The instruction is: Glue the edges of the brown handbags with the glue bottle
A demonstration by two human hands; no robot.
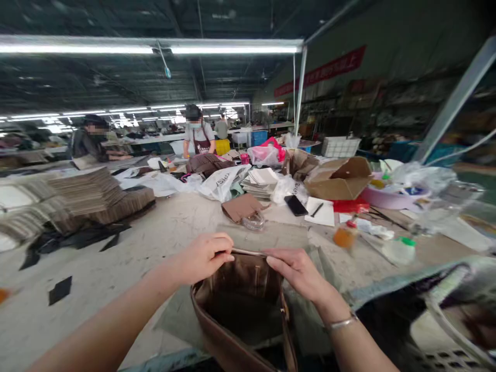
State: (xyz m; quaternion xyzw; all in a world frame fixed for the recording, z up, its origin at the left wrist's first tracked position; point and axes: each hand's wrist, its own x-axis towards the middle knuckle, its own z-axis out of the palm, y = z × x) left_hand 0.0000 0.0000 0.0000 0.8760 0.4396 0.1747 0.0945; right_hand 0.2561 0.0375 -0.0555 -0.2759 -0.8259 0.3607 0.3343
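Note:
A brown handbag [232,330] stands at the table's near edge, its mouth spread wide so the dark inside shows. On the far rim, toward its left end, my left hand [211,256] pinches the edge between thumb and fingers. My right hand [292,266] grips the same rim near the right corner, thumb inside and fingers over the outside. A bracelet circles my right wrist. Beyond the rim lies a smaller brown bag [242,207] with a clear plastic-wrapped handle. The lower part of the handbag runs out of view.
Stacked brown panels [85,194] sit at left beside black scraps [60,291]. Farther back are a phone [295,205], a notepad [325,213], a cardboard box [341,178] and plastic bags. An orange-filled bottle [344,235] and a green-capped jar [401,249] stand at right. Co-workers [199,135] are across the table.

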